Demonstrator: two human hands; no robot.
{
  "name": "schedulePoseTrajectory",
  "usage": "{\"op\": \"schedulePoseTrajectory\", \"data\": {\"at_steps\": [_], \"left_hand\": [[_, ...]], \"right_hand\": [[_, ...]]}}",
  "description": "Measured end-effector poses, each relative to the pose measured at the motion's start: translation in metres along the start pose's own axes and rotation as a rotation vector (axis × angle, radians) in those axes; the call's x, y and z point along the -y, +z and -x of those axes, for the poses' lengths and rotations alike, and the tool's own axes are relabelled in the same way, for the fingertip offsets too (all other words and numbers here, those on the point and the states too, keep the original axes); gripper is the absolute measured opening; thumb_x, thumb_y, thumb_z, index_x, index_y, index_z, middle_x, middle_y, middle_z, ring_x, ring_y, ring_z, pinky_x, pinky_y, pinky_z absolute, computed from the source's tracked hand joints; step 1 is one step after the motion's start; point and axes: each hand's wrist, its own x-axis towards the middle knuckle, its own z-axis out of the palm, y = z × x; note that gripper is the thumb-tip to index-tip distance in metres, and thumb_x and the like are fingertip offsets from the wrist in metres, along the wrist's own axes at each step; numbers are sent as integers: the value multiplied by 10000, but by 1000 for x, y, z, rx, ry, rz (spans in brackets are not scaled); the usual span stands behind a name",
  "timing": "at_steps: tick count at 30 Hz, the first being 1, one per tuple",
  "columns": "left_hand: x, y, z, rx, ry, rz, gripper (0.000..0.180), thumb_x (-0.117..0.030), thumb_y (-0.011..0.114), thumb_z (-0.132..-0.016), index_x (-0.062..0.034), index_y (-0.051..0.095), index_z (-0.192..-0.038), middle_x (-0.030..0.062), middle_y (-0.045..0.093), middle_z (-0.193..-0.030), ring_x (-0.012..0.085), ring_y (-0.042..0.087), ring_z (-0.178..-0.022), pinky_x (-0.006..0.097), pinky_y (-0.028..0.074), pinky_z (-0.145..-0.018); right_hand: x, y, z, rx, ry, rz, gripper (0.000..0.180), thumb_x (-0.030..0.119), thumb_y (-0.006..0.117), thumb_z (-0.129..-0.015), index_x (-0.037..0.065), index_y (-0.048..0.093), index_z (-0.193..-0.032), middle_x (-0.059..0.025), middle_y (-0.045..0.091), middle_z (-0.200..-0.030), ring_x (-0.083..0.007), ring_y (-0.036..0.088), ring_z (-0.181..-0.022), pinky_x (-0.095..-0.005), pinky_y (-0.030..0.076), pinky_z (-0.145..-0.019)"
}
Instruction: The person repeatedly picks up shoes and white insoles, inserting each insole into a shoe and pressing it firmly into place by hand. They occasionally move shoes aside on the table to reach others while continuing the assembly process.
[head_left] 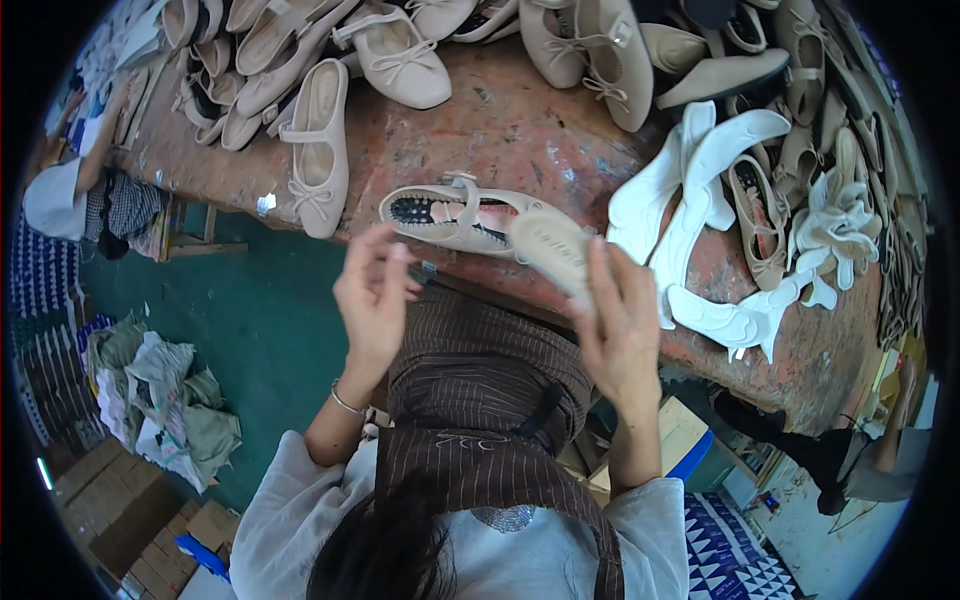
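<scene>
In my right hand (622, 325) is a beige insole (552, 252), pinched between thumb and fingers and tilted over the right end of a shoe. That beige strapped shoe (425, 240) lies sideways near the table's front edge; its inside shows a dark, white-speckled base with reddish patches. Just in front of the shoe's left end, my left hand (372, 295) is raised with fingers loosely bent and apart, holding nothing. Behind it, another beige shoe with a bow (318, 205) rests on the table, an insole visible inside.
Piles of beige shoes (405, 65) line the worktable's (480, 115) far side. White curved insole pads (690, 210) lie at right, beside an unlined shoe (758, 225). Other people sit at far left (65, 200) and right (900, 460). A cloth heap (165, 390) is on the left.
</scene>
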Motion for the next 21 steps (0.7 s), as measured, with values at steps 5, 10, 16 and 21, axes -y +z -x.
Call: {"op": "schedulePoseTrajectory", "data": {"at_steps": [5, 10, 16, 21], "left_hand": [[45, -20, -25, -119, -10, -319, 486, -137, 673, -937, 18, 533, -1376, 87, 626, -859, 98, 586, -608, 263, 482, -534], [58, -6, -50, -98, 56, -326, 576, -116, 775, -836, 19, 563, -1354, 91, 580, -889, 114, 582, -613, 266, 483, -551], [57, -13, -62, 26, -12, -153, 626, -59, 847, -749, 27, 592, -1314, 62, 560, -894, 85, 596, -645, 220, 486, -521], [63, -17, -68, 20, 18, -167, 597, -75, 871, -727, 32, 624, -1261, 58, 591, -884, 79, 586, -628, 211, 481, -507]], "right_hand": [[-6, 1, -23, 99, -32, 128, 396, 70, 677, -796, 59, 701, -1191, -148, 618, -1211, -325, 564, -1045, -443, 425, -943], [-5, 68, -43, 104, -93, -25, 348, 25, 709, -703, 84, 764, -1042, -105, 657, -1192, -287, 600, -1070, -430, 443, -956], [7, 113, -74, 149, -100, -188, 206, 43, 727, -731, 44, 755, -935, -133, 670, -1160, -316, 612, -1104, -438, 479, -941], [14, 126, -89, 151, -49, -289, 154, 4, 714, -730, 25, 733, -881, -117, 676, -1044, -295, 638, -1047, -415, 503, -918]]}}
